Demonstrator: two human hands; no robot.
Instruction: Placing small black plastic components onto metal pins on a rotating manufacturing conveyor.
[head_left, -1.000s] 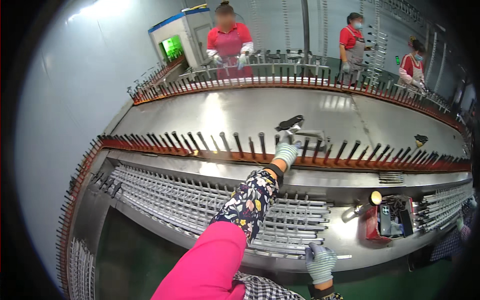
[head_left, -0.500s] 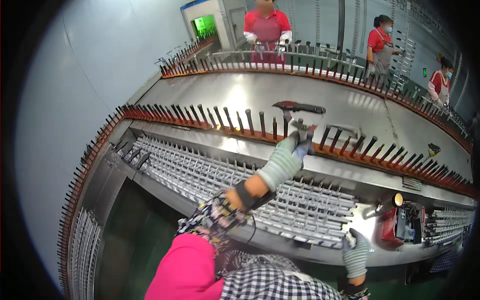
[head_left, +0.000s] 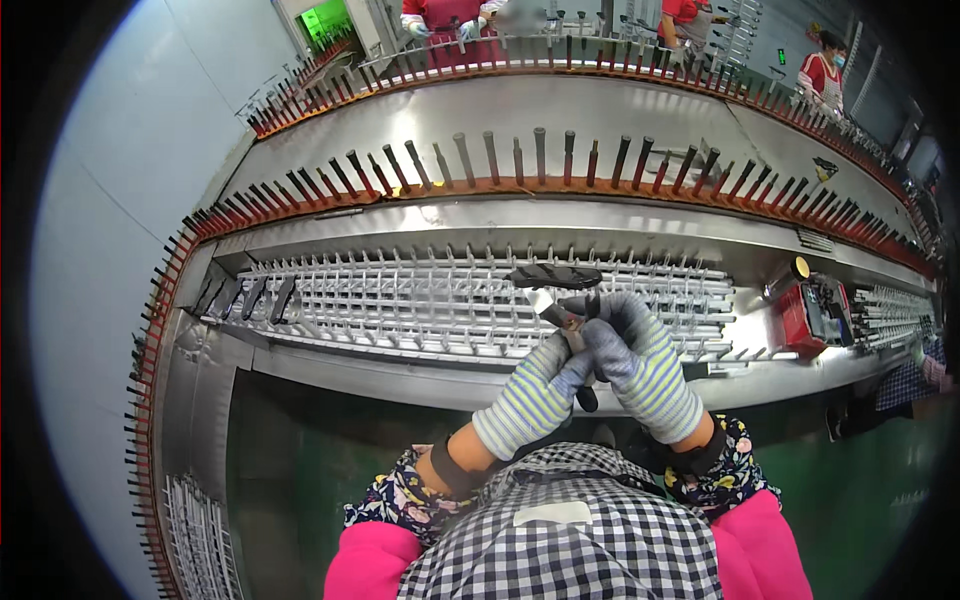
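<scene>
In front of my body, over the near edge of a metal rod rack (head_left: 420, 290), my two gloved hands meet. My left hand (head_left: 535, 395) is closed, fingertips pinching a small part with a shiny silver end (head_left: 545, 305). Closed round the same part from the other side is my right hand (head_left: 640, 360). A rounded black end (head_left: 587, 400) shows below the fingers; whether it belongs to that part I cannot tell. Just beyond the hands is a long black piece (head_left: 555, 276); the fingers hide whether it is joined to what I hold.
Behind the rack runs a rust-coloured conveyor rail (head_left: 480, 186) with upright dark spindles, curving round to the left. More black pieces (head_left: 283, 298) lie at the rack's left end. A red box (head_left: 800, 320) and a yellow-topped cylinder (head_left: 798, 270) stand to the right. Other people work across the metal table (head_left: 420, 120).
My left hand has come back from the spindle rail, and my right hand has moved up and left to meet it. The black-and-red piece above the rail no longer shows there. My view has tilted down.
</scene>
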